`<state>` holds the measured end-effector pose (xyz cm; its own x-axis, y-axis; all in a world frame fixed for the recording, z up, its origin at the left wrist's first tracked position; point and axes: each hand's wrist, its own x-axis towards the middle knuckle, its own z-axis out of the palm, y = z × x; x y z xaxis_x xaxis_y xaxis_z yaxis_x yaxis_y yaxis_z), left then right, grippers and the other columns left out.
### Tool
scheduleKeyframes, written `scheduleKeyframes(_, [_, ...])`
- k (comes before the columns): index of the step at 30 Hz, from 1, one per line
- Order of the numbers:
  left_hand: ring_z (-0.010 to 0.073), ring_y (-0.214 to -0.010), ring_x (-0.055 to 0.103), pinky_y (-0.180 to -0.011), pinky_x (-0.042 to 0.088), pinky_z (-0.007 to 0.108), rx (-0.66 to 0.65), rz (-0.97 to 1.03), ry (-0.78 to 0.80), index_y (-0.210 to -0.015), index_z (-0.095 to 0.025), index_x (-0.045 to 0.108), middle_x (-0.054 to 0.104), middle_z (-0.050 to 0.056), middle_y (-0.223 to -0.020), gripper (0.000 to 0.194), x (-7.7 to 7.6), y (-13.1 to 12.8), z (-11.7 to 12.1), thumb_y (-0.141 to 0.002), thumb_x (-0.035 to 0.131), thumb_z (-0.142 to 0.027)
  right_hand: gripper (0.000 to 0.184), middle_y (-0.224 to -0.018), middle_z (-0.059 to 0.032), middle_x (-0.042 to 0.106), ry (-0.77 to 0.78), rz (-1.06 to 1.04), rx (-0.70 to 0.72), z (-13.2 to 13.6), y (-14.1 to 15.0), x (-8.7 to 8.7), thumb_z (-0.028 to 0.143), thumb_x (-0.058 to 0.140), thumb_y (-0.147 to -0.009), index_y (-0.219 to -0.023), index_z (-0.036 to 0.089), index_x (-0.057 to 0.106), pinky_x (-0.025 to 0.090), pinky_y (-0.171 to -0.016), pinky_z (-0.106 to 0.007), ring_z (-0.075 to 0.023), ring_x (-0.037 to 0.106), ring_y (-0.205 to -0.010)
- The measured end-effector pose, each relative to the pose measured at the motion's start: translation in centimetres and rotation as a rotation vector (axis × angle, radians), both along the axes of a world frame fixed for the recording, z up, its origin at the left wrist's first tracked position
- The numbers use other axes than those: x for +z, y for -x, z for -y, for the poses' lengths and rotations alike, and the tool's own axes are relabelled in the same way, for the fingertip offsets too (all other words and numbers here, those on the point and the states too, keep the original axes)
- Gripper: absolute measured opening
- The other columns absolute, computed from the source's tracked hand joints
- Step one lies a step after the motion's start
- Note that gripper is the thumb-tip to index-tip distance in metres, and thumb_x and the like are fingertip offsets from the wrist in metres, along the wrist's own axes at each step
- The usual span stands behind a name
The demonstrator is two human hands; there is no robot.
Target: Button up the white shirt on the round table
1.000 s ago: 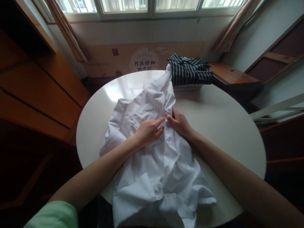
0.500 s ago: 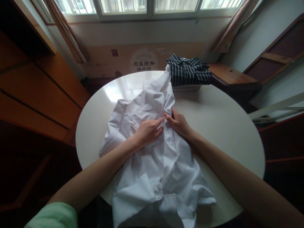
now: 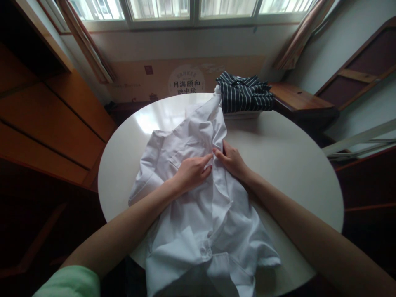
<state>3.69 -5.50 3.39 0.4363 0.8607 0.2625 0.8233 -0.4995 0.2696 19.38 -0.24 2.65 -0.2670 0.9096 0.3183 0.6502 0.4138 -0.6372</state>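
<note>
"On the glossy round table [image 3: 287,152], what lies around the white garment [image 3: 176,214]?"

"Striped dark cloth [image 3: 246,95], by its far end."

"Anything in the way?"

"The left forearm [image 3: 133,218] covers part of it. The right hand [image 3: 233,161] pinches its front edge; the left hand [image 3: 190,172] touches alongside, grip unclear."

"And the room?"

"Window [image 3: 159,9] ahead between curtains [image 3: 85,43], orange-brown cabinet [image 3: 58,123] at left."
</note>
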Motion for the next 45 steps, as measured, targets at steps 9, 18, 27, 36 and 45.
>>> scheduleKeyframes(9, [0.0148,-0.067,0.058,-0.062,0.043,0.024,-0.002,0.013,0.011,-0.116,-0.017,0.048,0.063,0.003,-0.076,0.036,0.13,0.01,0.09,-0.083,0.039,-0.028,0.025,-0.059,0.0,0.049,0.002,0.002,0.012,0.0,-0.05,-0.02,0.044,0.038,-0.076,-0.071,0.02,0.041,0.032,-0.051,-0.025,-0.014,0.045,-0.053])
scheduleKeyframes(18, [0.0151,-0.068,0.059,-0.063,0.043,0.024,0.004,0.002,0.014,-0.116,-0.016,0.048,0.064,0.004,-0.076,0.036,0.1,-0.07,0.06,-0.083,0.039,-0.028,0.024,-0.06,-0.0001,0.05,-0.008,0.002,0.01,-0.07,-0.04,-0.16,0.043,0.038,-0.077,-0.07,0.02,0.041,0.032,-0.052,-0.025,-0.0138,0.044,-0.053])
scheduleKeyframes(27, [0.0152,-0.068,0.058,-0.062,0.043,0.024,-0.002,-0.002,0.003,-0.116,-0.016,0.048,0.063,0.004,-0.076,0.036,0.05,0.0,0.04,-0.084,0.038,-0.028,0.024,-0.058,0.0002,0.049,0.007,0.011,0.003,0.0,-0.01,-0.01,0.044,0.037,-0.076,-0.069,0.021,0.039,0.032,-0.051,-0.025,-0.0139,0.044,-0.052])
scheduleKeyframes(36, [0.015,-0.069,0.059,-0.063,0.043,0.024,-0.003,0.019,0.028,-0.117,-0.016,0.047,0.063,0.004,-0.077,0.036,0.25,0.0,0.12,-0.083,0.04,-0.027,0.023,-0.059,-0.0006,0.05,0.003,0.008,0.0,0.0,0.05,0.04,0.044,0.037,-0.075,-0.069,0.021,0.039,0.032,-0.052,-0.025,-0.0148,0.045,-0.053])
scheduleKeyframes(45, [0.0155,-0.07,0.059,-0.062,0.043,0.024,-0.007,0.005,0.01,-0.116,-0.016,0.047,0.064,0.004,-0.079,0.035,0.09,0.02,0.11,-0.083,0.039,-0.027,0.024,-0.062,-0.0018,0.051,0.007,0.01,0.01,0.02,0.03,0.02,0.044,0.037,-0.076,-0.071,0.02,0.04,0.033,-0.053,-0.026,-0.0156,0.047,-0.056])
